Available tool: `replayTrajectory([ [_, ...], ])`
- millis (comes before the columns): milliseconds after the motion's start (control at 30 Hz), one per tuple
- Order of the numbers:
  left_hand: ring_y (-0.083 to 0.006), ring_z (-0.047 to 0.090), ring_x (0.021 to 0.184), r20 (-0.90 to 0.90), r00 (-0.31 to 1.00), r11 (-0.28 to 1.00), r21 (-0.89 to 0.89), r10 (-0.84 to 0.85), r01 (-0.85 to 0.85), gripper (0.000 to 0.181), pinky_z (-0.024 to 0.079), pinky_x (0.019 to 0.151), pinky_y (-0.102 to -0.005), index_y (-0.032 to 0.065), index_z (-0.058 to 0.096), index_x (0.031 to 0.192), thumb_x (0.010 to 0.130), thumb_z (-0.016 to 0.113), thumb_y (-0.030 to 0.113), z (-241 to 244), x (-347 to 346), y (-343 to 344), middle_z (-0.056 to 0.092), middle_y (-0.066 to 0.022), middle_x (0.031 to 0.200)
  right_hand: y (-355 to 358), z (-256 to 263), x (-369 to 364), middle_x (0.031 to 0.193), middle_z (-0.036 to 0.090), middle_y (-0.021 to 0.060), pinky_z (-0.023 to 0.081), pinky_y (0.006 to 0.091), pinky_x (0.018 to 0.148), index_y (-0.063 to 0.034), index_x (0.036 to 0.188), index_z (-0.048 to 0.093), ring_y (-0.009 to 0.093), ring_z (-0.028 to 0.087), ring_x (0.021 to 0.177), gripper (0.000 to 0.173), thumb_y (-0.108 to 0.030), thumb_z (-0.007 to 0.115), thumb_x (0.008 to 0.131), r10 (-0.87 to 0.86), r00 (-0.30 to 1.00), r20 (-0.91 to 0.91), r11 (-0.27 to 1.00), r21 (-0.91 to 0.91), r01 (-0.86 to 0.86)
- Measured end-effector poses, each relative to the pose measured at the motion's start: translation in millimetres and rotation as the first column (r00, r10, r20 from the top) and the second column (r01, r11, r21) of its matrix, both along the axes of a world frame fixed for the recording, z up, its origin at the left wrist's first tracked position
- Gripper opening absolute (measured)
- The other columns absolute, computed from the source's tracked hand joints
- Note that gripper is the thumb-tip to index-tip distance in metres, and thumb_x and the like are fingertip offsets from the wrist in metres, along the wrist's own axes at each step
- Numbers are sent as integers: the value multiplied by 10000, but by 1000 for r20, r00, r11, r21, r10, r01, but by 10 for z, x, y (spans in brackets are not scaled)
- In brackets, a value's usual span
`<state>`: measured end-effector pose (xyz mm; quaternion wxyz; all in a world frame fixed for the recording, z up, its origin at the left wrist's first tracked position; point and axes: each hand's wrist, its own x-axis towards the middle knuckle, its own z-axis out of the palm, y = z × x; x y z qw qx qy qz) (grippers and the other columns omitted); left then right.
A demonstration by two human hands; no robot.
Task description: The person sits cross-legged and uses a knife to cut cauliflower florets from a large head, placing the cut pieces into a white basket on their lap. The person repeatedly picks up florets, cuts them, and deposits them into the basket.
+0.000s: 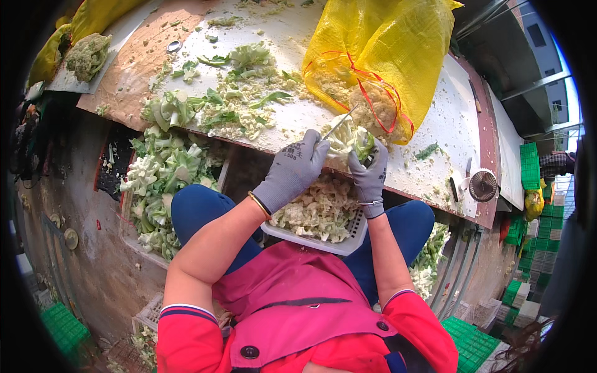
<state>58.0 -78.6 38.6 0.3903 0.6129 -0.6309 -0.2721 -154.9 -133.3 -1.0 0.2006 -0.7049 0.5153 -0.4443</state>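
My left hand (294, 170), in a grey work glove, grips a knife; its thin blade (340, 122) slants up and right across a cut cauliflower piece (343, 140). That piece is held by my right hand (369, 170), gloved the same way, with pale stalks and green leaf showing. Right behind it, a yellow woven sack (396, 60) with red drawstrings lies mouth towards me, a cauliflower head (373, 105) in its opening. Below my hands, between my knees, a white plastic basket (317, 245) holds many cut florets (317, 207). The knife's handle is hidden inside my left glove.
Trimmings and leaves (233, 107) litter the white tabletop (284, 135). Cut leaves (163, 186) fill a crate at my left knee. A small fan (482, 185) stands at the right edge, near another knife (475, 95). Green crates (471, 340) are at lower right.
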Motion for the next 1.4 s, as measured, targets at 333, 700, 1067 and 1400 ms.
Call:
replayTrajectory([
  [333, -346, 667, 711, 144, 984, 992, -41, -109, 116, 191, 514, 615, -441, 70, 516, 1028, 1017, 575, 250, 95, -361, 497, 644, -146, 823, 140, -342, -443, 1143, 573, 64, 502, 306, 882, -23, 1246, 494, 130, 561, 992, 459, -90, 750, 871, -108, 831, 546, 950, 304, -76],
  [700, -304, 648, 657, 317, 932, 982, -5, -175, 187, 198, 515, 543, -413, 106, 508, 997, 1010, 567, 295, 5, -565, 580, 585, -107, 780, 232, -797, -713, 1207, 553, 77, 461, 303, 971, -7, 1293, 475, 149, 533, 1099, 541, -143, 780, 868, -130, 837, 531, 953, 300, -43],
  [1067, -285, 640, 650, 337, 923, 963, -122, -187, 240, 191, 507, 548, -401, 120, 553, 1035, 981, 617, 292, 25, -513, 517, 568, -74, 764, 302, -457, -551, 1263, 553, 74, 492, 300, 960, -18, 1344, 444, 155, 569, 1108, 462, -97, 675, 952, -160, 642, 750, 913, 359, -193],
  [1400, -274, 670, 696, 354, 935, 993, -90, -37, 74, 217, 519, 599, -385, 89, 546, 1053, 1018, 560, 303, -94, -469, 278, 626, -97, 818, 359, -714, -801, 1393, 530, 88, 476, 448, 1044, -73, 1435, 460, 260, 535, 1266, 485, -270, 538, 999, -311, 269, 911, 788, 406, -463],
])
